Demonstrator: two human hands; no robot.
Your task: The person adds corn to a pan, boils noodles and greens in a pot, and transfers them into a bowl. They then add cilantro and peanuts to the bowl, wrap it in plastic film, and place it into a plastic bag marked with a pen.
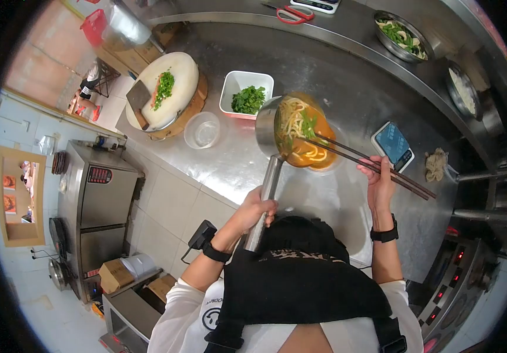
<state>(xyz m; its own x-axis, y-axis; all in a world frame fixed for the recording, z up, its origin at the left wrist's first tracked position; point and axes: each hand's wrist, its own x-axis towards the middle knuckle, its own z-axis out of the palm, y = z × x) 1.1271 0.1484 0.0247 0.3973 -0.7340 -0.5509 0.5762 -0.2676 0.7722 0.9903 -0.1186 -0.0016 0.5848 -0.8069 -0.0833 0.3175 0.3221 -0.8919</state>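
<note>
A long stainless-steel worktop [335, 76] runs across a tiled kitchen, with a raised steel shelf [230, 17] along its far side and a tall steel cabinet [107, 194] off to the left. The left hand [255, 209] is closed around the thick metal handle of a deep round steel pan [268, 126], which lies beyond that hand and is tipped on its side toward the right. The right hand [378, 175] grips a pair of long dark-brown chopsticks [362, 159], their tips reaching left to the food at the pan's mouth. Pale noodles [293, 120], green leaves and orange-red broth show there, over a round clear bowl [328, 166] that is mostly hidden beneath. Just left of the pan, a white square tub [230, 88] holds chopped green herbs [248, 100]. Next comes a small round translucent plastic container [202, 130], then a thick round white chopping board [184, 67] bearing a cleaver [138, 98] and chopped greens. On the shelf, a round steel bowl [390, 46] contains green and pale pieces.
</note>
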